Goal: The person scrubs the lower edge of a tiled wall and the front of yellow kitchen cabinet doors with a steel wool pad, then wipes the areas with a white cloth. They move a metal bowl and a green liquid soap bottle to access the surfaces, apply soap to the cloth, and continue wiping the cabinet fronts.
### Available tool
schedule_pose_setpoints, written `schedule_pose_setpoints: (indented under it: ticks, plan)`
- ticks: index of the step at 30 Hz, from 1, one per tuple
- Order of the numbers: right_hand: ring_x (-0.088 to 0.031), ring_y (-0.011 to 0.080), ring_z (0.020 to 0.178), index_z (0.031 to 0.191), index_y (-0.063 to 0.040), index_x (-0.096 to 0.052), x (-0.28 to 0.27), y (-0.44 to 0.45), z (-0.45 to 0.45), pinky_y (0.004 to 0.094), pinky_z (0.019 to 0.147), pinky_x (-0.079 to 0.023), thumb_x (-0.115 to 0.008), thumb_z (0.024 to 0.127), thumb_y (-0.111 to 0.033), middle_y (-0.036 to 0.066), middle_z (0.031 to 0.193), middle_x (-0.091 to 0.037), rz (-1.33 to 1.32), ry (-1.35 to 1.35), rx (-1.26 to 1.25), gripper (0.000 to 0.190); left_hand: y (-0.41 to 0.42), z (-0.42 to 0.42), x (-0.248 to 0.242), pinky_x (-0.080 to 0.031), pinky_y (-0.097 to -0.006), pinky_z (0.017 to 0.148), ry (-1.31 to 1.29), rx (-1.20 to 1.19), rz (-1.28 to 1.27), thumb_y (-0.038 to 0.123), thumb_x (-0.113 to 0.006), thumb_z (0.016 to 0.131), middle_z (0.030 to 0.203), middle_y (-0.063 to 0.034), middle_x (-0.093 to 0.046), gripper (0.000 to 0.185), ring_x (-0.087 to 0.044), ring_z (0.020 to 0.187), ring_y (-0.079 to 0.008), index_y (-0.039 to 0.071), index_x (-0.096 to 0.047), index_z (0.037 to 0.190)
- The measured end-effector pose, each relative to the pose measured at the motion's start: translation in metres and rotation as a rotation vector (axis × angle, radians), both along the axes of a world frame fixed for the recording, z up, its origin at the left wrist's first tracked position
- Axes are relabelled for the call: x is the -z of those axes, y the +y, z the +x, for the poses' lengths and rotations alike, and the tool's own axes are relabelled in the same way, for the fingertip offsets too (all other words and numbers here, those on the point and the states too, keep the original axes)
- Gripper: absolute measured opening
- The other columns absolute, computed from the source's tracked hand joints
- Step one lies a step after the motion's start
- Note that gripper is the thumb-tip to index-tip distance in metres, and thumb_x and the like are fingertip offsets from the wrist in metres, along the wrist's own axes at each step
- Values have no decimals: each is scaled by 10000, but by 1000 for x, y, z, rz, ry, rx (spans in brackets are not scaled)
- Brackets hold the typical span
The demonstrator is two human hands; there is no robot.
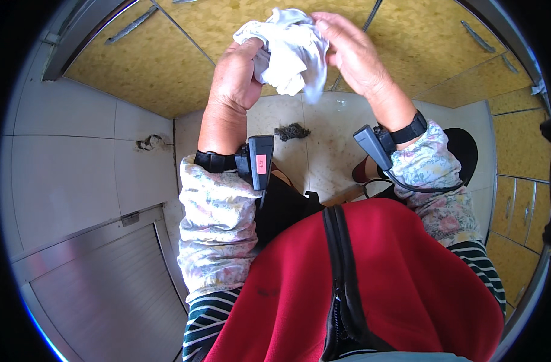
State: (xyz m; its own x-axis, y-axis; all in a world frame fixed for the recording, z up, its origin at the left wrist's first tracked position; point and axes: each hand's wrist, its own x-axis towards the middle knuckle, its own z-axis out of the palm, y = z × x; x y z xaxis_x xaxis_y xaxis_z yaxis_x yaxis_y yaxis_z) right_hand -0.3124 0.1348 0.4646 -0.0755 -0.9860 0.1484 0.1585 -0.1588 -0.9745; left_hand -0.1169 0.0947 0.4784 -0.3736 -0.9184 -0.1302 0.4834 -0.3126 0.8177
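Note:
A crumpled white cloth is bunched up between my hands, in front of the yellow cabinet doors. On its left side, my left hand grips it with the thumb laid over the fabric. My right hand holds the cloth's upper right edge in its fingers; some of the fingertips are hidden behind the fabric. One lower corner of the cloth hangs loose and looks blurred.
Yellow cabinet doors with metal handles stand ahead, and more yellow drawers line the right. A dark scouring-wool clump lies on the tiled floor. White wall tiles and a metal-framed panel are at left.

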Motion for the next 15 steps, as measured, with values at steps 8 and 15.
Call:
schedule_pose_setpoints:
  ticks: [8,15]
  plan:
    - [-630,98,948,1299,-14,-597,19,6,8,243,823,-524,-696,934,-288,31,1061,-673,97,75,-113,467,4,-8,0,-533,-288,729,-557,139,-275,162,-592,948,919,-63,-706,275,-650,802,-130,-23,-678,1134]
    - [-673,149,946,1125,-16,-674,18,1,-27,296,833,-558,-636,967,-219,59,1018,-704,-2,-127,66,260,2,-5,-3,-473,-231,640,-651,55,-344,252,-653,957,889,-41,-688,313,-621,787,-96,6,-682,1147]
